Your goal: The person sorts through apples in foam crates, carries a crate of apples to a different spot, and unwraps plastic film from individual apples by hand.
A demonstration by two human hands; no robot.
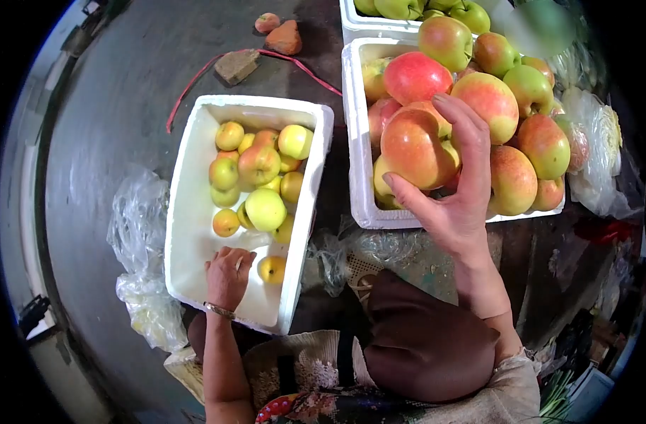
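Note:
My left hand [228, 277] is inside the left white foam box [180, 240], near its front wall, with its fingers loosely curled and nothing visible in them. Just right of it lies a small yellow apple [271, 269]. More yellow and green apples [259, 165] are heaped toward the far end of that box. Over the right foam box [357, 134], my right hand [457, 191] curves its thumb and fingers around a large red-yellow apple [415, 145]. Larger apples [485, 106] are piled high around this one; a bright red apple [416, 78] touches the pile behind it.
A third foam box with green apples [397, 7] stands at the back. Behind the left box are a stone [236, 66], a brick piece [284, 37], a small apple [268, 22] and a red cord [188, 86]. Clear plastic bags [140, 219] lie to the left, others [595, 148] to the right.

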